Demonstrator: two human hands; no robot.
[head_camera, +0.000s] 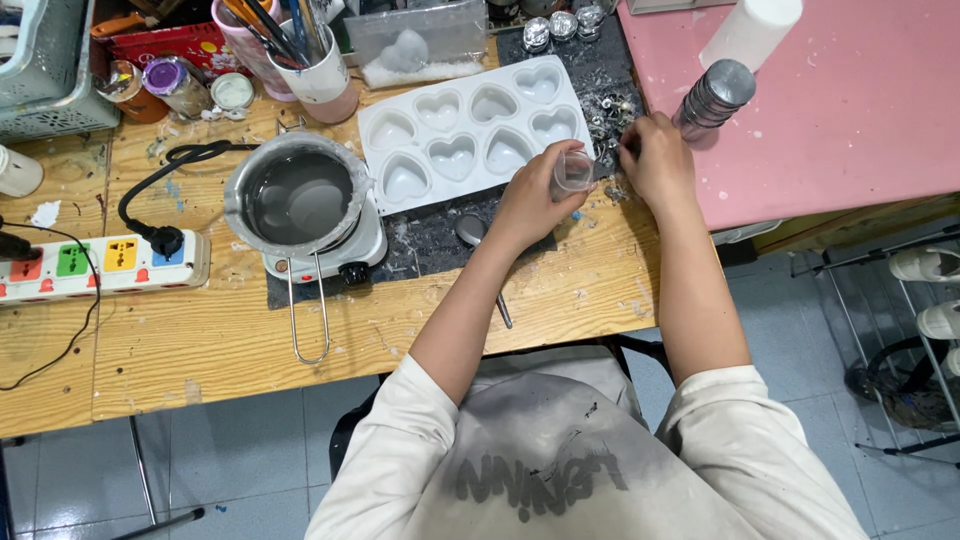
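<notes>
- Clear cup (573, 170) sits pinched in left hand (530, 205), just beside the heart mould (470, 130).
- Right hand (655, 160) has fingers curled at the cup's rim; what they hold, can't tell.
- Looks like prepping the cup; next move needs steady aim.

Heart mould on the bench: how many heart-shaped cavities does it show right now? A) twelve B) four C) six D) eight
D: the white heart mould shows eight cavities in two rows of four, lying between the melting pot and the left hand, which holds a small clear cup.
</notes>
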